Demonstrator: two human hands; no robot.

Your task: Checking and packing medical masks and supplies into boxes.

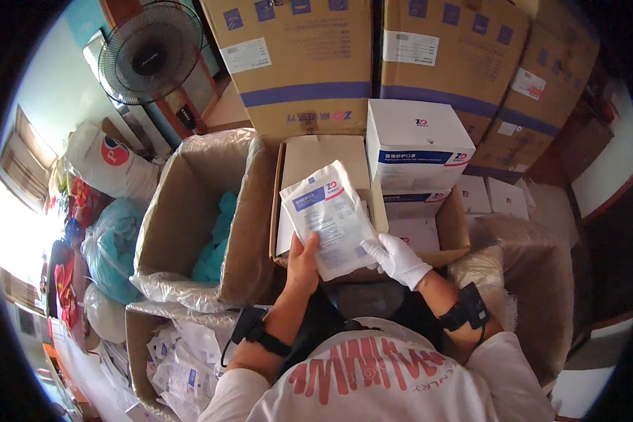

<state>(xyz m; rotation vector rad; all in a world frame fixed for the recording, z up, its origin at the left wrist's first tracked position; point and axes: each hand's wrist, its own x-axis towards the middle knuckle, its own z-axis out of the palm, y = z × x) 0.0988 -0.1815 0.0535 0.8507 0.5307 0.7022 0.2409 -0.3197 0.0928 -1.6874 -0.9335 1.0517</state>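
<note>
Both of my hands hold a flat white packet (328, 224) with a blue band and small print, tilted with its top toward the upper right. My bare left hand (303, 266) grips its lower left edge, the thumb lying on the front. On the lower right edge, my right hand (399, 261) in a white glove pinches it between thumb and fingers. Behind the packet stands an open carton (276, 204), partly hidden by it. White boxes with blue bands (418, 141) are stacked in the carton's right part.
Left of me is a plastic-lined carton (169, 204) with teal material (218, 243) inside. Below it another carton (137, 352) holds several loose packets (190, 376). Large cartons (299, 63) line the back beside a fan (148, 60). At right stands a plastic-lined carton (548, 281).
</note>
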